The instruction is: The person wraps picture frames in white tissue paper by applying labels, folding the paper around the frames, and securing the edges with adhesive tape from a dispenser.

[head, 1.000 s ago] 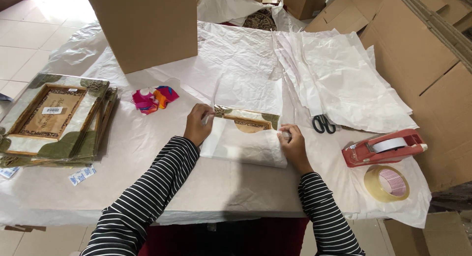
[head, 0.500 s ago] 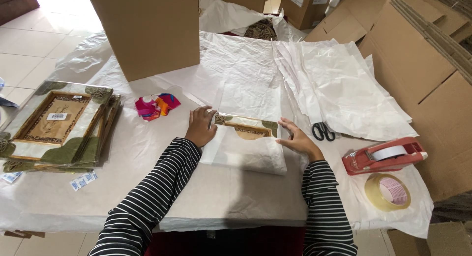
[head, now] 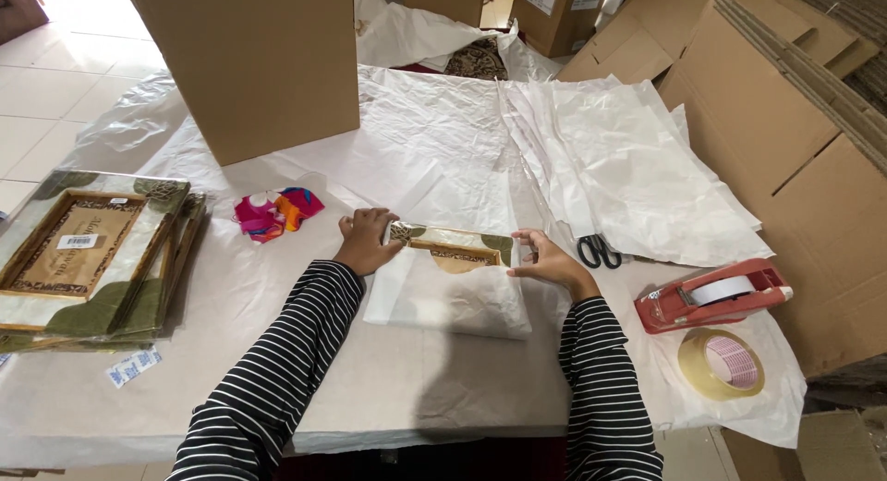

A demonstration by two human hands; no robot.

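A picture frame (head: pixel 453 247) with a green and gold border lies on the table, its lower part covered by a folded sheet of white wrapping paper (head: pixel 453 301). My left hand (head: pixel 367 240) rests on the frame's left end and holds the paper there. At the frame's right end, my right hand (head: pixel 547 262) presses the paper with its fingers spread. Both arms wear black and white striped sleeves.
A stack of similar frames (head: pixel 88 259) sits at the left. A colourful cloth scrap (head: pixel 275 211) lies near my left hand. Black scissors (head: pixel 601 251), a red tape dispenser (head: pixel 711 294) and a tape roll (head: pixel 722 363) sit right. A tall cardboard box (head: pixel 249 60) stands behind.
The paper has been drawn up over more of the frame. My right hand has slid from the frame's right corner onto its edge, and the view has shifted slightly.
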